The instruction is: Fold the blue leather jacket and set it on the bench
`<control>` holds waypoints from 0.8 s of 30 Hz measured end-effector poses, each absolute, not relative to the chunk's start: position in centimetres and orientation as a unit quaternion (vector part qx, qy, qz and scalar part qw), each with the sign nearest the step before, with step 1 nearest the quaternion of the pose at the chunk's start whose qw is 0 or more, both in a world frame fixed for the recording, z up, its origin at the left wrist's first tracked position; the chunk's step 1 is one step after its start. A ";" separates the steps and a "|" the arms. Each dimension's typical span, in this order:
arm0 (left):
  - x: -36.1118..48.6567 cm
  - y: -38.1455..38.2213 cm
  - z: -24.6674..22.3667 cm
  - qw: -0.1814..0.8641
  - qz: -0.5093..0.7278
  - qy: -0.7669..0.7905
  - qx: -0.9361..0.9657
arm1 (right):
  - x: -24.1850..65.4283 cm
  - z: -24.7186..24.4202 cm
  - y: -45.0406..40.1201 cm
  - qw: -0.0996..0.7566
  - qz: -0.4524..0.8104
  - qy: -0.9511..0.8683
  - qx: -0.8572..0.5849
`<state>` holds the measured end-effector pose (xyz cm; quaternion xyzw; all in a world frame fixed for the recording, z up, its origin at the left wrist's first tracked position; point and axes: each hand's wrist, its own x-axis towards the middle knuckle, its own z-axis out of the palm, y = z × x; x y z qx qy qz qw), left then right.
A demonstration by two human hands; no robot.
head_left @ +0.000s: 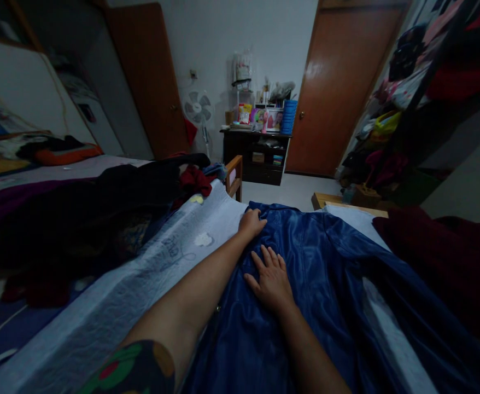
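Observation:
A shiny dark blue jacket lies spread on the bed, one sleeve stretched out to the right. My left hand is closed on the jacket's far left edge, near the collar end; its fingertips are partly hidden by the cloth. Just nearer to me, my right hand lies flat on the jacket with its fingers spread. Along the left front edge, below my left forearm, a small metallic fastener shows.
The bed carries a pale sheet. Dark clothes are heaped on the left, and a maroon garment lies on the right. Beyond stand a wooden chair or frame, a fan and a dark cabinet.

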<state>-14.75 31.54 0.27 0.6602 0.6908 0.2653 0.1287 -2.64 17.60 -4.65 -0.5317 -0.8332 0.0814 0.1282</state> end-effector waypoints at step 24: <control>-15.1 39.4 -2.9 0.267 0.326 0.689 0.589 | -2.7 -4.4 17.8 0.153 0.117 -0.817 -0.544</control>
